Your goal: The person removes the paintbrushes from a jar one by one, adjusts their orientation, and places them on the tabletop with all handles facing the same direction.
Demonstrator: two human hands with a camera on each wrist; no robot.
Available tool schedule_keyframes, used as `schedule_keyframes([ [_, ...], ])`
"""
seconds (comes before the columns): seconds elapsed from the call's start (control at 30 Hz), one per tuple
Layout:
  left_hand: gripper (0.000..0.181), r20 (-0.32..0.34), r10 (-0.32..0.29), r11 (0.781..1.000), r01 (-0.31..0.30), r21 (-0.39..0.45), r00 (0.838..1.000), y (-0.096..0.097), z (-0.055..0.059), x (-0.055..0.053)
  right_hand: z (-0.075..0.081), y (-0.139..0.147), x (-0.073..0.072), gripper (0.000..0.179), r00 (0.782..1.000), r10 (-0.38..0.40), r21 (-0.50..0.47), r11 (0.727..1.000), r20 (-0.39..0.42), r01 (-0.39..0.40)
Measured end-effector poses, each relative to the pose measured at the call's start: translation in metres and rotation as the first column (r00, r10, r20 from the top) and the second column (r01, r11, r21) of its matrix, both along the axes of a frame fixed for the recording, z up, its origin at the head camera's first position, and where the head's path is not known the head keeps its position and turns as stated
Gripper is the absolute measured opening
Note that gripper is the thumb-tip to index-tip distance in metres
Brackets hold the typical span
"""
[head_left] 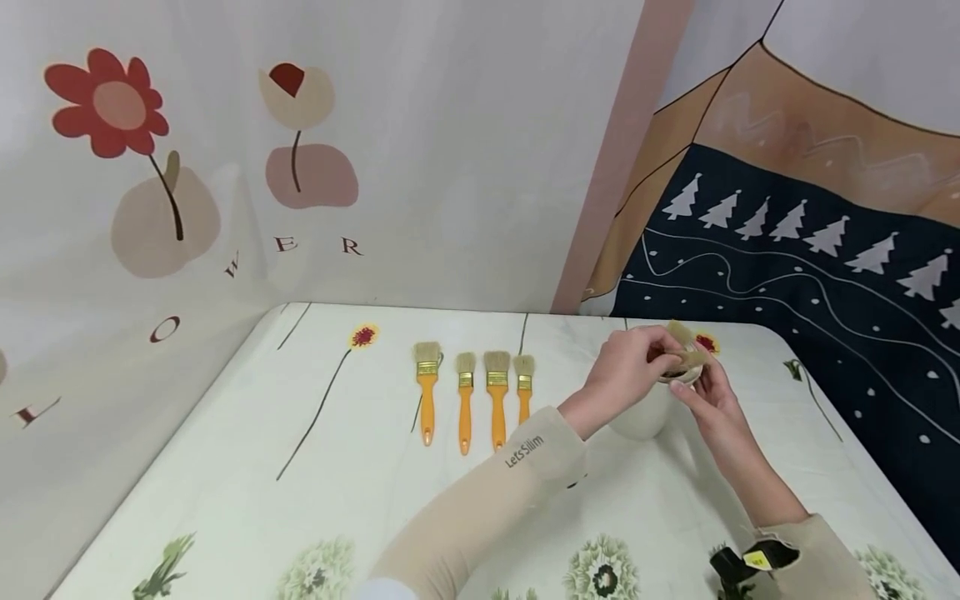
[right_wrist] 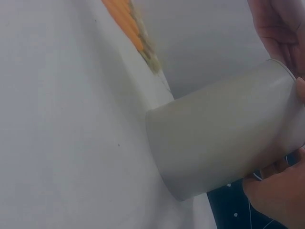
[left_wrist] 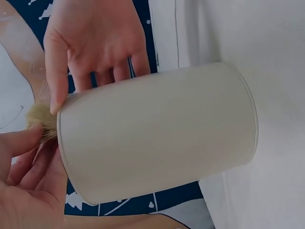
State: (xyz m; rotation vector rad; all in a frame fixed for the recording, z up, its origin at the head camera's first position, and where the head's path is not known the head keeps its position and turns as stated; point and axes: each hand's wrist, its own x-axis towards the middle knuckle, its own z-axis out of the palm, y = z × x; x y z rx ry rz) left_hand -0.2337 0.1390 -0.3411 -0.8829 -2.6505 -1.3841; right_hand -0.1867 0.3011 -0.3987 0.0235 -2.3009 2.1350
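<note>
A white cylindrical container (left_wrist: 157, 133) stands upright on the table at the right. My left hand (head_left: 626, 367) is over its mouth and pinches the bristles of a paintbrush (left_wrist: 43, 119); that brush's handle is hidden inside the container. Another tuft of bristles (head_left: 681, 333) shows just behind those fingers in the head view. With thumb on the near side of the rim and fingers round the far side, my right hand (head_left: 722, 408) holds the container near its top.
Several paintbrushes (head_left: 497, 396) with orange handles lie in a row left of the container, bristles pointing away. The table (head_left: 247, 400) has a white flower-print cloth. A pale printed curtain (head_left: 450, 150) hangs behind, and a dark blue tree-patterned cloth (head_left: 810, 275) is at the right.
</note>
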Motion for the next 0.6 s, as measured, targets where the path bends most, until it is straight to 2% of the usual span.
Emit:
schedule_keyframes([
  [0.13,0.010,-0.014,-0.036,0.985,0.038,0.167,0.999,-0.006,0.005,0.001,0.002,0.000,-0.002,0.084,1.000,-0.006,-0.012,1.000,0.009,0.006],
  [0.3,0.007,-0.051,-0.073,0.934,0.086,0.347,0.996,-0.018,0.021,0.008,0.001,0.002,-0.001,0.086,0.998,-0.019,0.016,1.000,0.055,0.018],
  [0.47,0.007,-0.104,-0.068,0.895,0.106,0.434,0.992,-0.040,0.041,0.012,-0.003,0.002,0.002,0.084,0.997,-0.032,0.039,0.999,0.069,0.029],
  [0.6,0.009,-0.093,-0.055,0.874,0.092,0.477,0.994,-0.064,0.060,0.012,-0.003,0.002,0.000,0.084,0.999,-0.032,0.033,0.999,0.043,0.030],
])
